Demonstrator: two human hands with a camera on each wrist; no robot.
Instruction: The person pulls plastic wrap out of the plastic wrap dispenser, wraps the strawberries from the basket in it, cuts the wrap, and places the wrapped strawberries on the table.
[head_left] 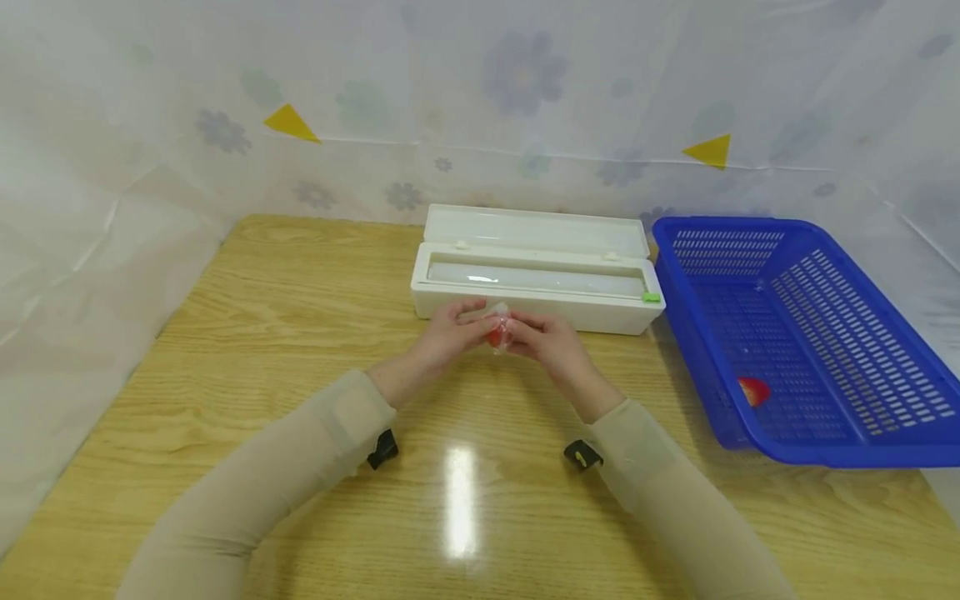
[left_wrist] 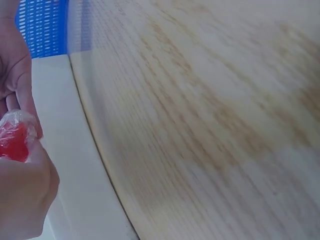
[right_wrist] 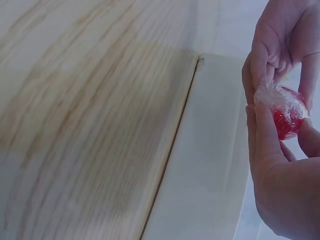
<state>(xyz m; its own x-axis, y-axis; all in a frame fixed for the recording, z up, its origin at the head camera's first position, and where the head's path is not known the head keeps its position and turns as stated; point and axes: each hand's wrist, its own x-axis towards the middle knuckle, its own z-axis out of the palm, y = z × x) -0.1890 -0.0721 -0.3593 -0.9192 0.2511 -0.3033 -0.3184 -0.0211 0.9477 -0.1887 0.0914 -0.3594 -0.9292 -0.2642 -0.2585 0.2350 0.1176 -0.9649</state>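
Between my two hands is a small red round item wrapped in crinkled clear plastic film (head_left: 498,333). My left hand (head_left: 448,335) pinches it from the left with thumb and fingers. From the right, my right hand (head_left: 553,342) grips it the same way. In the right wrist view the red wrapped bundle (right_wrist: 286,111) shows loose film gathered on its upper side. Just behind the hands stands a long white box (head_left: 536,312) with its lid (head_left: 536,229) raised and a whitish film roll (head_left: 540,277) inside.
A blue plastic basket (head_left: 690,350) stands at the right, beside the white box. Inside it lies a red-and-yellow item (head_left: 753,391), partly hidden by the rim. A green tab (head_left: 651,297) sits on the box's right end. The wooden table (head_left: 300,308) meets a flowered curtain (head_left: 360,75) behind.
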